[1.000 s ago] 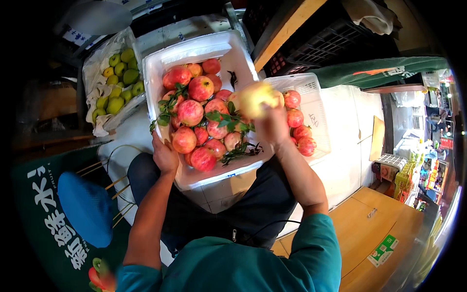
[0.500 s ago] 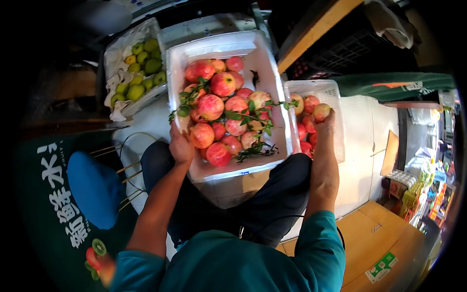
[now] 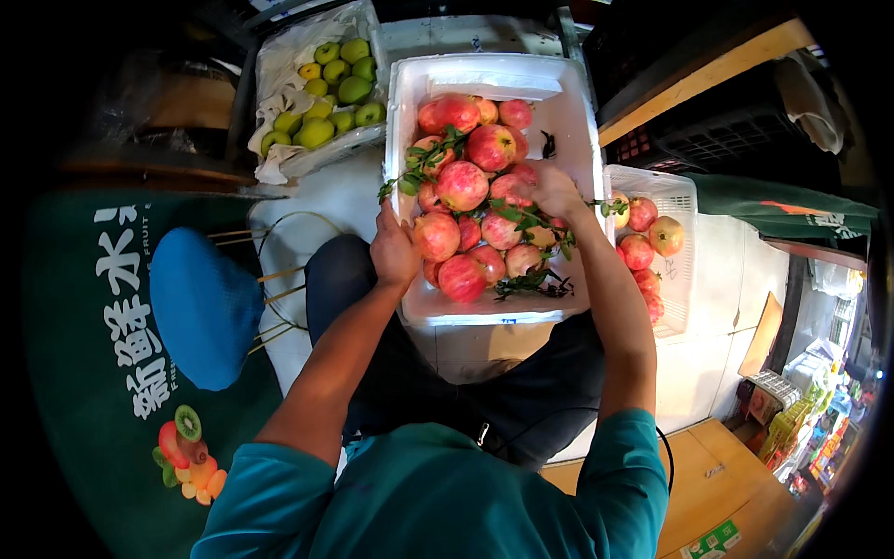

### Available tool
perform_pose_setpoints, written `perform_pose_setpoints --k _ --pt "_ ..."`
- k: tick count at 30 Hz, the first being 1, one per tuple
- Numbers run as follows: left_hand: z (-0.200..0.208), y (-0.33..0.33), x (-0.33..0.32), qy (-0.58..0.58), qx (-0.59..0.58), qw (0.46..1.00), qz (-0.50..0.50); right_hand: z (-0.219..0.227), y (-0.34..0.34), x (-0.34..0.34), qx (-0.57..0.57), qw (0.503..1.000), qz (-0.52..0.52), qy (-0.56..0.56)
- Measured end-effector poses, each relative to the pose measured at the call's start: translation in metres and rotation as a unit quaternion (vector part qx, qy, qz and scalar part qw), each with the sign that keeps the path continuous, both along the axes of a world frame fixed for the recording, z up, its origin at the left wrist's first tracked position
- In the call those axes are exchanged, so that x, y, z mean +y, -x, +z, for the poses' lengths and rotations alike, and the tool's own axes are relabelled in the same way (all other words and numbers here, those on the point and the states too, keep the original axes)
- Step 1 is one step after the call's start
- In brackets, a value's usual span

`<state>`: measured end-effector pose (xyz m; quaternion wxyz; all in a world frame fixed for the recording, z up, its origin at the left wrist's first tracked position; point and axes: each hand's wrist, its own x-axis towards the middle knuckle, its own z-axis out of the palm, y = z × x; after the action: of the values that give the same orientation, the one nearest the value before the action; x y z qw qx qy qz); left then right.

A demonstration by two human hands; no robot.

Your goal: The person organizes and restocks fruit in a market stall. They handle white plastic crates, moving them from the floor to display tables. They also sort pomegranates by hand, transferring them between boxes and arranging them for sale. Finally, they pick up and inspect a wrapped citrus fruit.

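A white foam box [image 3: 402, 121] holds several red and yellow pomegranates [image 3: 463, 185], some with leafy green twigs [image 3: 534, 222]. At the box's left rim, my left hand [image 3: 398, 250] is closed on the edge, beside a pomegranate [image 3: 436, 237]. My right hand [image 3: 557, 193] reaches into the box at its right side, over the fruit. Its fingers are smeared and partly hidden, so a grip on a pomegranate cannot be made out. To the right stands a white plastic basket [image 3: 679, 293], where a yellowish pomegranate [image 3: 666, 236] lies with several redder ones.
Green fruit [image 3: 317, 132] lies in a paper-lined box [image 3: 279, 88] at the far left. A blue-seated stool [image 3: 205, 307] with thin metal legs stands left of my knee. Black crates [image 3: 708, 140] and a wooden beam [image 3: 712, 79] are at the far right, a wooden board [image 3: 694, 466] nearer me.
My right hand has let go of the yellowish pomegranate, now in the basket, and moved left into the foam box. The whole view has shifted; my left hand stays at the rim.
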<state>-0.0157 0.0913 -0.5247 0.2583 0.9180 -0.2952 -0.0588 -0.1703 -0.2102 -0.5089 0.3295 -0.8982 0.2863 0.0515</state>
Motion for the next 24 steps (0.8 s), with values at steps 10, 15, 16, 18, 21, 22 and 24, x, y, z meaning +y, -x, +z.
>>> perform_pose_setpoints --k 10,15,16,18,21,22,24 --pt "-0.001 -0.002 0.008 -0.002 0.014 1.000 0.015 0.019 -0.019 0.053 0.128 0.959 0.196 0.158" --pt "0.001 -0.004 0.005 0.003 0.008 1.000 -0.002 0.054 0.035 0.049 -0.164 0.962 -0.045 -0.215" --pt "-0.003 -0.002 0.005 0.006 -0.004 1.000 0.004 0.054 0.042 0.044 -0.241 0.900 -0.101 -0.349" --pt "-0.002 -0.001 0.003 0.003 0.005 1.000 0.006 0.071 0.049 0.046 -0.273 0.726 -0.194 -0.601" --pt "-0.001 -0.001 0.006 -0.013 0.013 1.000 0.011 0.088 0.040 0.068 -0.344 0.528 -0.270 -0.728" --pt "-0.004 -0.002 0.006 -0.002 0.001 1.000 0.008 0.089 0.037 0.071 -0.339 0.529 -0.279 -0.726" --pt "-0.002 -0.001 0.004 -0.008 -0.004 1.000 0.008 0.083 0.040 0.069 -0.337 0.488 -0.249 -0.766"
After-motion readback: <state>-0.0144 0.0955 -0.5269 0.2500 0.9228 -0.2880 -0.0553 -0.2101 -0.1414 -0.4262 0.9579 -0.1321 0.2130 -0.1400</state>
